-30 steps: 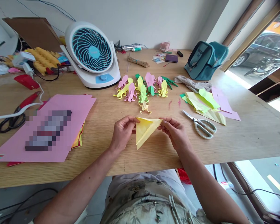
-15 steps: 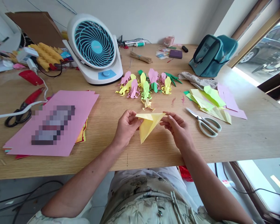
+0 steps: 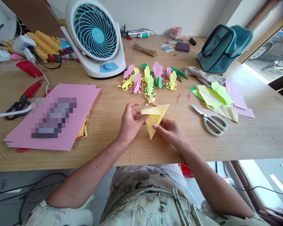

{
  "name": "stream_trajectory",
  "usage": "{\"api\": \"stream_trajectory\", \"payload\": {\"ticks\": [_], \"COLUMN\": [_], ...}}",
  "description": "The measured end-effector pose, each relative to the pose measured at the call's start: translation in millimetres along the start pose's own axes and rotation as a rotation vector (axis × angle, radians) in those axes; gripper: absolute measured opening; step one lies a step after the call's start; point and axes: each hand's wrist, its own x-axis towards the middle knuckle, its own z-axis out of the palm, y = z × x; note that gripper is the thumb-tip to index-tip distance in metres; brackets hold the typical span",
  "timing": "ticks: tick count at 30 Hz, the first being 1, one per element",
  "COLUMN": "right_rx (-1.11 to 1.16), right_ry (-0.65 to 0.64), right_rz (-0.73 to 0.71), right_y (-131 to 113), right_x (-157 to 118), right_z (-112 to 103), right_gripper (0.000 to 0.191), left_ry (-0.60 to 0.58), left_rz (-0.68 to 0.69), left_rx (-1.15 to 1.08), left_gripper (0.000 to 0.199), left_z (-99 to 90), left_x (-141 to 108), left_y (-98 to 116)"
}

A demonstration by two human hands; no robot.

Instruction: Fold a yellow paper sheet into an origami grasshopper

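A folded yellow paper (image 3: pixel 155 116) is held above the wooden table, its point hanging down toward me. My left hand (image 3: pixel 132 123) pinches its left side between thumb and fingers. My right hand (image 3: pixel 169 130) grips the lower right edge, thumb in front and fingers partly hidden behind the sheet. Just beyond the paper sits a small pale yellow folded figure (image 3: pixel 151 99). Behind that, several folded paper figures (image 3: pixel 150 84) in pink, yellow and green stand close together.
White-handled scissors (image 3: pixel 212 122) and cut paper sheets (image 3: pixel 213 95) lie to the right. Pink sheets (image 3: pixel 85 94) and red-handled scissors (image 3: pixel 28 94) are on the left. A fan (image 3: pixel 103 67) and a teal bag (image 3: pixel 224 47) stand farther back.
My right hand has moved from the paper's upper right corner down to its lower right edge. My left hand still holds the left side. The camera view has shifted slightly.
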Motion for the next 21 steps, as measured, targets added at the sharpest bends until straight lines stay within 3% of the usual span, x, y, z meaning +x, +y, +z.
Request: {"api": "stream_trajectory", "payload": {"ticks": [8,15,21], "right_rx": [-0.227,-0.157,-0.125], "right_ry": [0.0,0.027,0.008], "right_rz": [0.03,0.01,0.06], "right_y": [0.1,1.7,2.2], "right_x": [-2.1,-1.2,0.3], "right_z": [-2.9,-1.6,-5.1], "right_gripper": [0.043,0.048,0.052], "left_ry": [0.017,-0.065,-0.069], "left_rz": [0.03,-0.137,-0.032], "left_rx": [0.035,-0.008,0.044], "left_gripper": [0.064,0.032,0.029], "left_z": [2.7,4.5,1.3], "left_x": [0.1,-2.5,-0.8], "left_y": [1.2,7.1,6.2]}}
